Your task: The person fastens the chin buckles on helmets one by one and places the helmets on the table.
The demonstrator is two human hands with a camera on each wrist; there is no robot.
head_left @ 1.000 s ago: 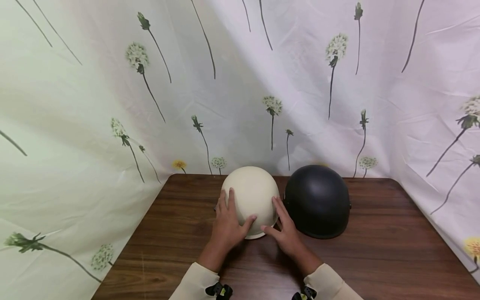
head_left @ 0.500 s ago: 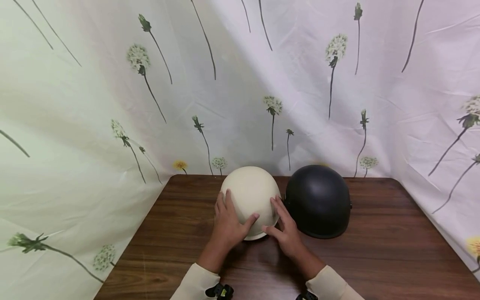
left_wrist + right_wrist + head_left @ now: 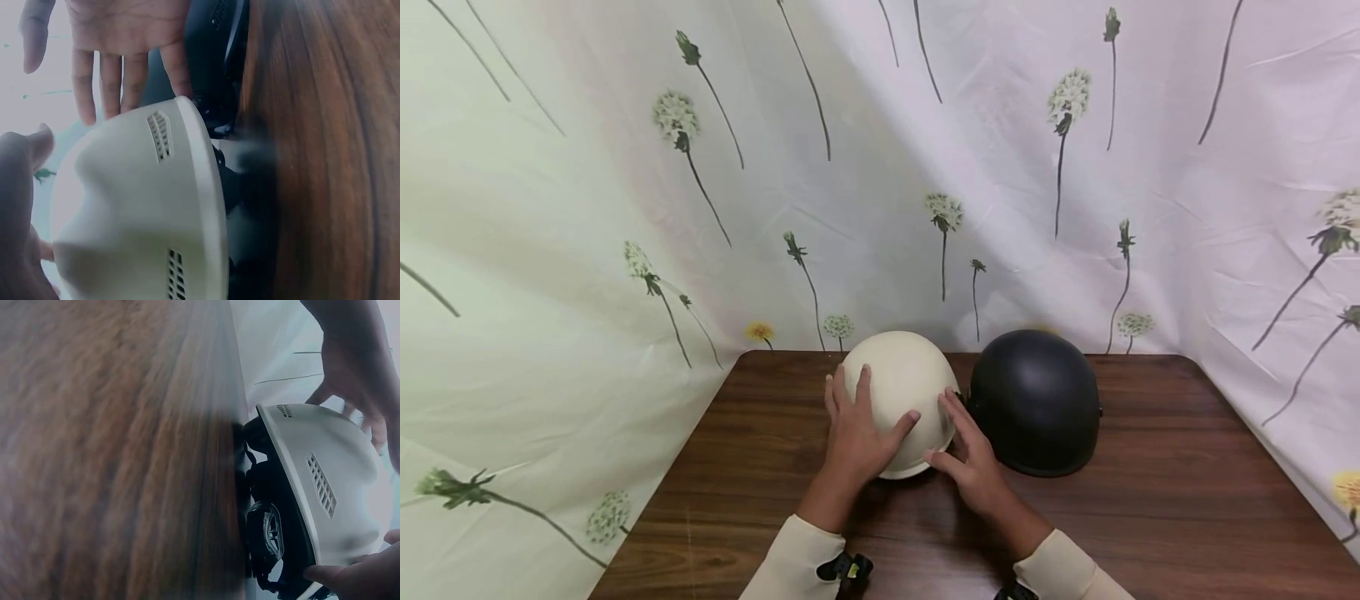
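A cream helmet (image 3: 901, 392) stands dome up on the brown wooden table (image 3: 760, 500). My left hand (image 3: 857, 433) rests on its left side, fingers spread and thumb toward the front. My right hand (image 3: 973, 462) touches the right side with straight fingers, its thumb low near the rim. In the left wrist view, vent slots show on the helmet (image 3: 137, 187), and the right hand (image 3: 125, 37) faces it, palm in view. Black padding and a round dial (image 3: 270, 531) show under the helmet's rim in the right wrist view.
A black helmet (image 3: 1036, 404) stands just right of the cream one, close to my right hand. Behind the table hangs a white cloth (image 3: 880, 208) printed with flowers. Black straps with small devices (image 3: 850, 571) sit at the sleeves' cuffs.
My left hand has shifted slightly up and forward over the cream helmet's left side. The right hand stays almost where it was; both helmets look unmoved.
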